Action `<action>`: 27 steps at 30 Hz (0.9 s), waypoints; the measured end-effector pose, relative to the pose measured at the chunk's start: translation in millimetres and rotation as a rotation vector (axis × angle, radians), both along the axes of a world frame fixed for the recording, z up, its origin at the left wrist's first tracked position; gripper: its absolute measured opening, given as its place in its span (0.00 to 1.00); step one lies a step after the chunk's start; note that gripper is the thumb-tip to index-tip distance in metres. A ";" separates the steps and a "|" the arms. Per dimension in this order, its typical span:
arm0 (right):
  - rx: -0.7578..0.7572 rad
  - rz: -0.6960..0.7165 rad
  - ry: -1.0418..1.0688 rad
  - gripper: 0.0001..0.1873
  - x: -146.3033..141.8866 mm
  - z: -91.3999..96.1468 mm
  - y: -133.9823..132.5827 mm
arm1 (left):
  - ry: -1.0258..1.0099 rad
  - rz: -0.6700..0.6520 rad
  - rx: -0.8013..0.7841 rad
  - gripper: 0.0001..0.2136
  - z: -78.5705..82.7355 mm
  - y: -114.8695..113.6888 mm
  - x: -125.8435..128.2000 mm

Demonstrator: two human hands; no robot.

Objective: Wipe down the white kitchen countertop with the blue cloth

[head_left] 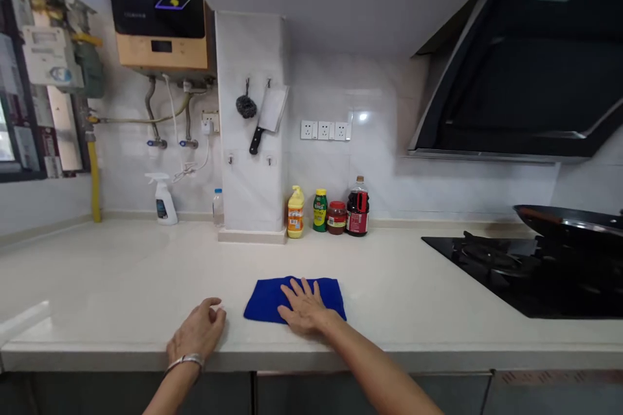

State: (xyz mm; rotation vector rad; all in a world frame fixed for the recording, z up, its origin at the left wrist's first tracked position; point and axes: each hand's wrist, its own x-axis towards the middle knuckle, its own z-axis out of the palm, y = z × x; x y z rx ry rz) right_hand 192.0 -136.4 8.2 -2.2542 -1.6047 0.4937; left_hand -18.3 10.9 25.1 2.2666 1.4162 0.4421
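A folded blue cloth (265,295) lies flat on the pale countertop (121,285) near its front edge. My right hand (302,308) rests on top of the cloth, palm down, fingers stretched out and spread. My left hand (197,334) sits on the bare counter just left of the cloth, not touching it, with its fingers loosely curled and nothing visible in them. A metal bracelet circles my left wrist.
Against the back wall stand a yellow bottle (295,212), a green bottle (320,210), a red jar (336,218) and a dark sauce bottle (357,207). A spray bottle (162,199) stands far left. A black hob (516,269) with a wok (569,220) is at right.
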 end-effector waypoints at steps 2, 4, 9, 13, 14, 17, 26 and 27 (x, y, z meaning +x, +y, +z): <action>0.203 0.035 0.077 0.35 19.9 -0.5 -12.4 | -0.087 -0.012 0.012 0.19 -1.8 -7.2 10.0; 0.474 -0.094 0.072 0.26 48.3 -4.3 -30.5 | -0.182 -0.088 0.070 0.19 -6.0 -17.4 26.4; 0.622 -0.518 -0.072 0.20 122.1 -20.9 -100.1 | -0.126 -0.365 0.212 0.21 -5.1 -57.6 91.6; 0.555 -0.602 -0.144 0.19 145.6 -36.5 -131.6 | 0.133 -0.401 0.138 0.27 -2.6 -90.8 149.1; 0.538 -0.589 -0.164 0.17 145.6 -40.0 -131.7 | 0.175 -0.376 0.105 0.32 -5.4 -97.4 161.2; 0.435 -0.521 -0.328 0.14 140.0 -45.6 -123.1 | 0.315 -0.304 0.115 0.42 -18.2 -112.2 186.8; 0.441 -0.502 -0.339 0.13 151.1 -45.8 -128.7 | 0.459 -0.422 0.201 0.45 -20.9 -100.9 189.7; 0.453 -0.497 -0.324 0.14 153.0 -46.0 -130.5 | 0.459 -0.442 0.192 0.45 -20.5 -93.1 185.1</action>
